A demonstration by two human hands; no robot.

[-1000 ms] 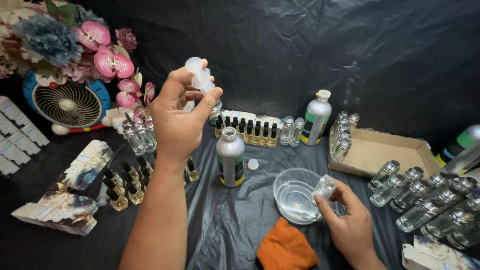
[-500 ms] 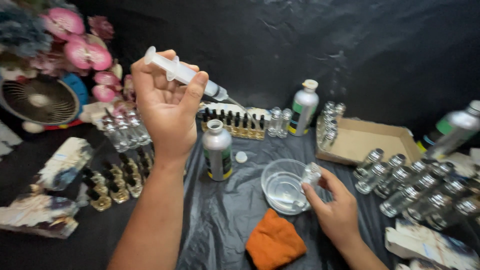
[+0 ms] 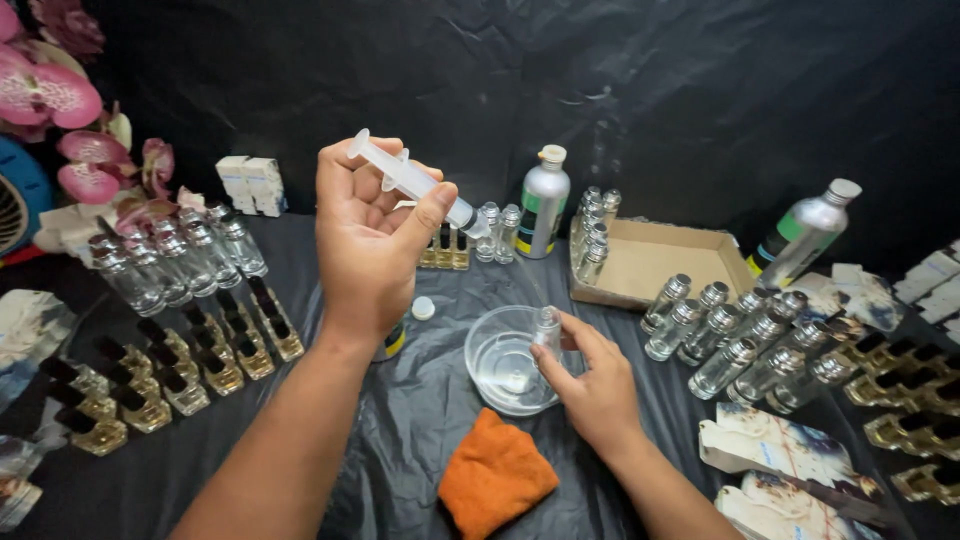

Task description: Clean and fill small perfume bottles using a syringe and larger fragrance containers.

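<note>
Hiding a silver bottle (image 3: 393,340), the left hand (image 3: 365,240) grips a syringe (image 3: 415,183).

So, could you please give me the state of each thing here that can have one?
Syringe: held in left hand, tip angled down.
Small vial: uncapped, upright, held by right hand over glass bowl.
Glass bowl: holds clear liquid.
Silver bottle: capped, upright.
Cardboard tray: open, vials along its left edge.
Orange cloth: crumpled.

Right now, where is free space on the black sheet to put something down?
Bare sheet lies between the orange cloth and the gold-capped bottles, and behind the glass bowl. The cardboard box floor looks free. Clear bottles crowd the right.
</note>
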